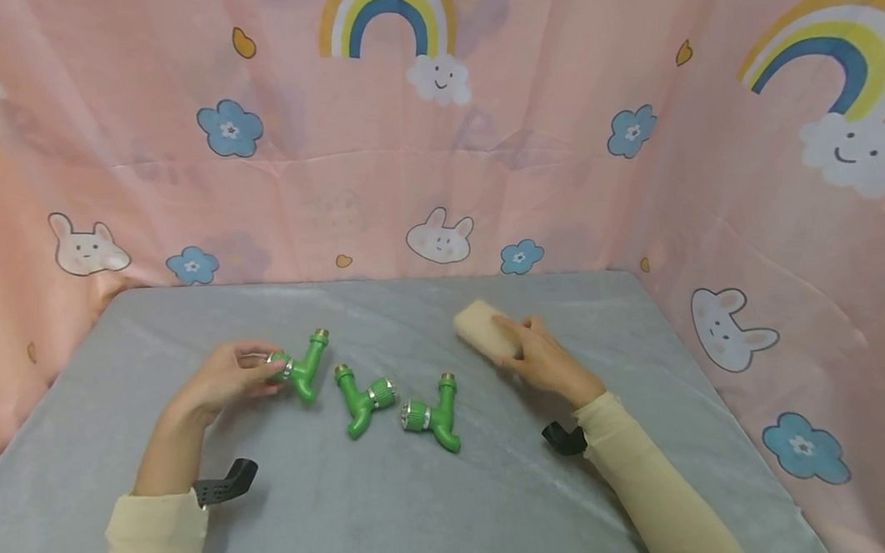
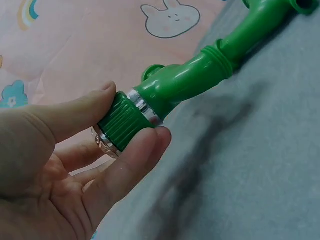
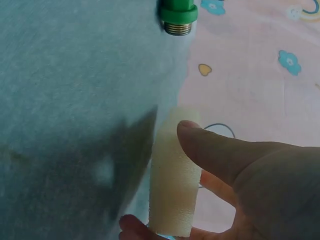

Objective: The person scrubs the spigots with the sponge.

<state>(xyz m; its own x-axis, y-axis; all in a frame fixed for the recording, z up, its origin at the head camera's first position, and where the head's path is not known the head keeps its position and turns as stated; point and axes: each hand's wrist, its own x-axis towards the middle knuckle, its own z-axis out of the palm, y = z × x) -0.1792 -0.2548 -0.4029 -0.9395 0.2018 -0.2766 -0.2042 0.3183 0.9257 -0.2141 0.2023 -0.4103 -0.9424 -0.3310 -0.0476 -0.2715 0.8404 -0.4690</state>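
Observation:
In the head view, my left hand (image 1: 230,375) pinches the ribbed knob of a green faucet (image 1: 308,367) at the left. Close up in the left wrist view, the thumb and fingers wrap the green knob (image 2: 125,120) behind its silver ring. My right hand (image 1: 544,359) grips a cream-coloured sponge block (image 1: 483,329) at the back right, thumb on one face and fingers on the other in the right wrist view. Two more green faucets lie between the hands: a middle faucet (image 1: 359,402) with its knob to the right, and a right faucet (image 1: 438,414) with its knob to the left.
A grey cloth-covered table (image 1: 395,521) carries everything. Behind it and along both sides hangs a pink curtain (image 1: 296,201) printed with rainbows, rabbits and flowers. A black wrist mount (image 1: 231,481) sticks out from the left cuff, another black mount (image 1: 564,439) from the right.

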